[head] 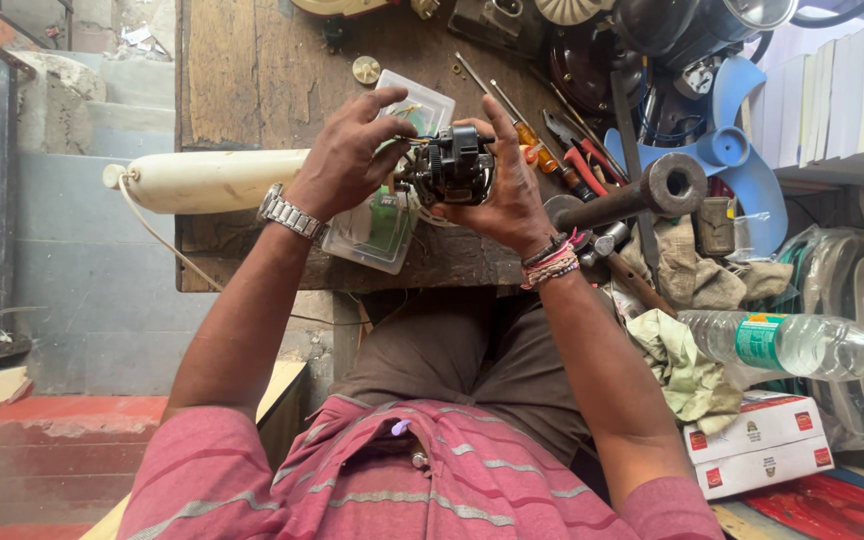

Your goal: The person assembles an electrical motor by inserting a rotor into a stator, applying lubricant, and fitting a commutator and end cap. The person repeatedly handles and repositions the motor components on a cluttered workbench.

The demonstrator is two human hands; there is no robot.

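2 stacked white cartons (760,443) with red patches, lower right. Clear plastic bottle (797,343) lies above them, green label (761,340) around its middle.

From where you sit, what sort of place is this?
Probably a small repair workshop for electric fans. Both hands hold a small black motor over a scarred wooden workbench; a blue plastic fan blade, orange-handled screwdrivers and red-handled pliers lie beside it.
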